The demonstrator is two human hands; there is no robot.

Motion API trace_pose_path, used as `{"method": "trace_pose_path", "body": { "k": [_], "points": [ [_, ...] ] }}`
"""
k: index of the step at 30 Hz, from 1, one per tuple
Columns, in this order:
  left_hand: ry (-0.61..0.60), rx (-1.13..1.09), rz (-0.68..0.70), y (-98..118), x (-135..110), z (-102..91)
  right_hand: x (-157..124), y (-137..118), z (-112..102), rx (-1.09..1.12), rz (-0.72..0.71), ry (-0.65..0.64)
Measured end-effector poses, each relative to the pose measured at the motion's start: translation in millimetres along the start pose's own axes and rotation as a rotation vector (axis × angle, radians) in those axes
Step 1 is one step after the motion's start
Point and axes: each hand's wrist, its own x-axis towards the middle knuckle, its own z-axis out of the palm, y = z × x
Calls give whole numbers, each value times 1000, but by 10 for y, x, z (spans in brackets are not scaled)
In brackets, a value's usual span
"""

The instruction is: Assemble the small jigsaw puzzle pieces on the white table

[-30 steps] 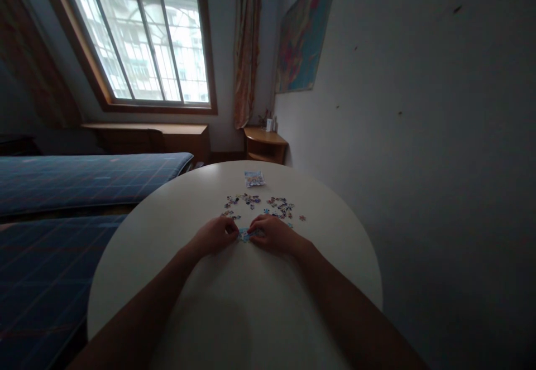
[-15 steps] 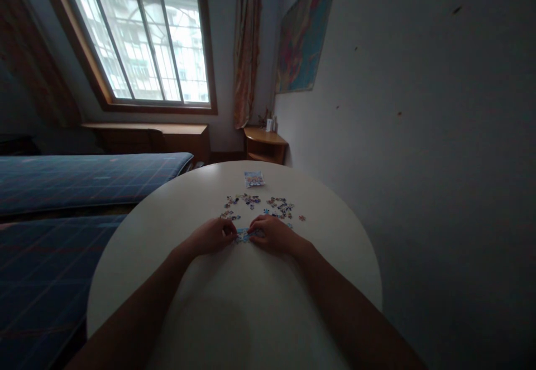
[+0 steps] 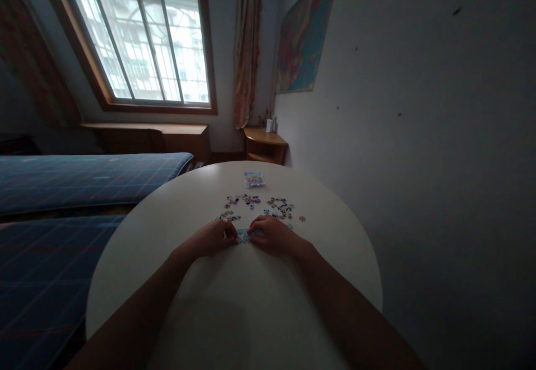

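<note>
On the white round table, a small joined strip of light-blue jigsaw puzzle pieces [image 3: 243, 235] lies flat between my hands. My left hand [image 3: 214, 238] is closed, its thumb and fingers pinched at the strip's left end. From the other side, my right hand [image 3: 273, 234] has its fingertips closed on the strip's right part and covers some of it. Which single piece each hand grips is too small to make out. Loose jigsaw pieces [image 3: 286, 207] lie just beyond my right hand, and another loose group [image 3: 228, 215] is beyond my left.
More loose pieces [image 3: 247, 198] are scattered farther back on the round table [image 3: 167, 214]. Behind them lies a small printed packet [image 3: 254, 178]. A bed with a blue plaid cover [image 3: 84, 183] stands at the left, a wall [image 3: 419, 163] at the right.
My left hand has shifted very slightly downward at the strip's left end, showing a little more of the loose pieces behind it. My right hand stays nearly still.
</note>
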Motion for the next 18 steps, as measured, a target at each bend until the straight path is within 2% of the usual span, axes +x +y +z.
{"method": "trace_pose_path", "body": {
  "k": [18],
  "points": [
    [16, 21, 24, 17, -2, 14, -2, -20, -5, -3, 7, -6]
  ]
}}
